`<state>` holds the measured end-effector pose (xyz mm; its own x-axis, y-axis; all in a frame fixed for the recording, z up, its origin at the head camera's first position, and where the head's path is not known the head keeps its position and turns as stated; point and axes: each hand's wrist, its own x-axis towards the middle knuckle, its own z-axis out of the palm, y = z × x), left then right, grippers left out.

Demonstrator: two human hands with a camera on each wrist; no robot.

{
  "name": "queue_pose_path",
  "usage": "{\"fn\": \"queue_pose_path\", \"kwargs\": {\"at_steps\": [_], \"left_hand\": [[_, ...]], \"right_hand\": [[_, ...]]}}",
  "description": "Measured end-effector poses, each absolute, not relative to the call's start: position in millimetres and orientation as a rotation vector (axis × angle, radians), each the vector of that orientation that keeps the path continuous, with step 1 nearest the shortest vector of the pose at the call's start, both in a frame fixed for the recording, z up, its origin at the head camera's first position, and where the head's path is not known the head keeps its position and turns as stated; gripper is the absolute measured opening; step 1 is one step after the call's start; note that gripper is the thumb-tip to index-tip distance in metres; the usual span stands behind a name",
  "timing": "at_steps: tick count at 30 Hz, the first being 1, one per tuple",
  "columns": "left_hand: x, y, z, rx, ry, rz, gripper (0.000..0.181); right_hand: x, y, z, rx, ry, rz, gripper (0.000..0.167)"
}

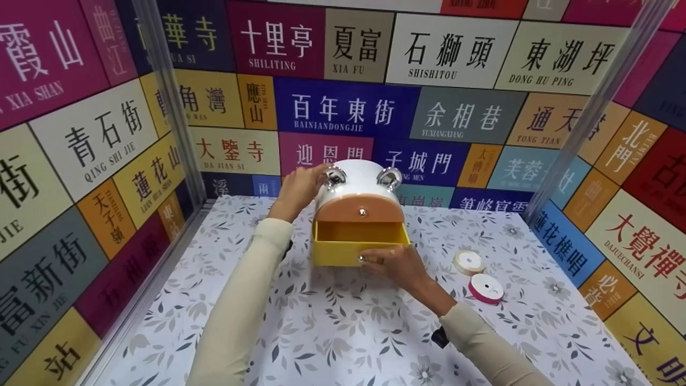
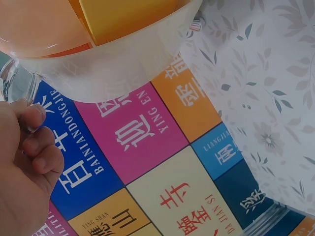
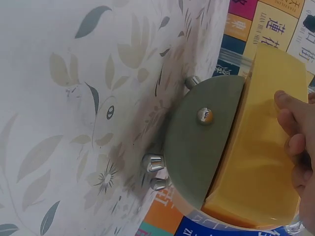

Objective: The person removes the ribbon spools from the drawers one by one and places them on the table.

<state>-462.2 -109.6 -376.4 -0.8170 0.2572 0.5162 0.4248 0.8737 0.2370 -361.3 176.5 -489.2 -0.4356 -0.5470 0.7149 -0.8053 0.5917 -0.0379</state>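
Note:
A rounded white drawer box (image 1: 351, 174) stands on the table, with two shiny silver ear-shaped rings (image 1: 389, 178) on top. Its yellow middle drawer (image 1: 332, 254) is pulled out, and the inside that shows holds nothing. Above it the orange top drawer (image 1: 335, 208) is closed; below, the green bottom drawer (image 3: 197, 142) is closed too. My left hand (image 1: 301, 187) grips the left silver ear (image 2: 18, 78) with curled fingers. At the yellow drawer's front, my right hand (image 1: 396, 265) pinches the small silver knob, mostly covered by the fingers.
To the right of the box lie two ribbon spools, one cream (image 1: 469, 261) and one magenta-edged (image 1: 486, 288). A floral cloth (image 1: 332, 332) covers the table. Printed sign panels (image 1: 345, 110) wall in the back and both sides.

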Motion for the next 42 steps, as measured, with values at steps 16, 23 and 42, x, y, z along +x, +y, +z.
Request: {"fn": "queue_pose_path", "kwargs": {"at_steps": [16,23,42], "left_hand": [[-462,-110,-375,-0.488,-2.564,-0.467,0.038],[-462,-110,-376,-0.49,-2.566,-0.468,0.038],[-466,-110,-378,-0.48,-2.567,-0.482,0.038]], "right_hand": [[-394,165,-489,0.93,-2.236,0.558,0.027],[-402,163,-490,0.879,-2.275,0.584,0.026],[-421,163,-495,0.844,-2.257,0.619,0.024]]}}
